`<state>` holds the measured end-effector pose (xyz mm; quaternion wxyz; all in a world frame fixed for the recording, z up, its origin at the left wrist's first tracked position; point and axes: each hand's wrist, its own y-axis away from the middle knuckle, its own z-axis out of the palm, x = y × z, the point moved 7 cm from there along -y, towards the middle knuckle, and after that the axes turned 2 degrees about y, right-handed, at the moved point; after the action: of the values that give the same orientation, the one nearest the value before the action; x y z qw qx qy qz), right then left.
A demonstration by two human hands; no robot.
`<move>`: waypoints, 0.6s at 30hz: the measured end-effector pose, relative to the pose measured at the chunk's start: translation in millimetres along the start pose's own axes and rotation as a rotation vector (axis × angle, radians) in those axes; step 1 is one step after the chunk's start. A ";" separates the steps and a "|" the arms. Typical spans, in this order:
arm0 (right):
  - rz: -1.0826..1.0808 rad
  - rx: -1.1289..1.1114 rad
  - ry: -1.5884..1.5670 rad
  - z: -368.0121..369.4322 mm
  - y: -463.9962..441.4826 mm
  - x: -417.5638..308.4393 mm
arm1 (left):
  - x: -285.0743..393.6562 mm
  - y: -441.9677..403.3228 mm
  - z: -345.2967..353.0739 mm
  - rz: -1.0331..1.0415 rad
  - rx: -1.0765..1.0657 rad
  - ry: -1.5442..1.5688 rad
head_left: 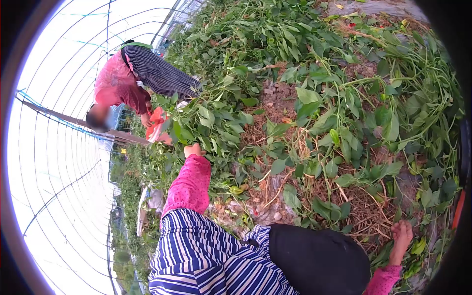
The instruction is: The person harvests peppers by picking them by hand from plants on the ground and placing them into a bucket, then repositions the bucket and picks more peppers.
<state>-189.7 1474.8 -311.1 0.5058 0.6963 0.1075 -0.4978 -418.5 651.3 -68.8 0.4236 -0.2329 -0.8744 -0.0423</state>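
Observation:
My left hand [193, 150], in a pink dotted sleeve, reaches into the leafy pepper plants [209, 118]. Its fingers are closed, and whatever lies inside them is hidden. Low on the right, my right hand [402, 236] is loosely open, fingers bent, with nothing visible in it. It is near dry stalks [368, 211] and a yellow-green pepper [418, 246]. Another yellowish pepper [238, 189] lies among leaves right of my left arm. A green pepper [335, 136] shows in the foliage farther up.
A co-worker [115, 78] bends over the plants at upper left, with a red and white bag [157, 123] by the hands. Greenhouse hoops [54, 162] arch along the left, beside a beam [118, 133]. My dark-clothed leg [319, 253] fills the lower middle. The view is turned sideways.

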 end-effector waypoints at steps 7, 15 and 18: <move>-0.044 0.129 -0.013 -23.8 35.6 -4.1 | -12.4 287.5 157.2 0.463 -1.618 -0.803; -0.110 0.190 -0.112 -30.3 90.0 27.3 | 197.1 649.7 159.2 1.628 -2.169 0.145; -0.091 0.231 -0.127 -24.6 103.9 43.8 | 213.7 746.2 220.8 2.234 -1.699 0.216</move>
<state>-86.3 1431.0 -284.4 0.4049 0.7112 0.0488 -0.5726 -360.9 1453.1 -139.1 0.0294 -0.9716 0.0976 -0.2135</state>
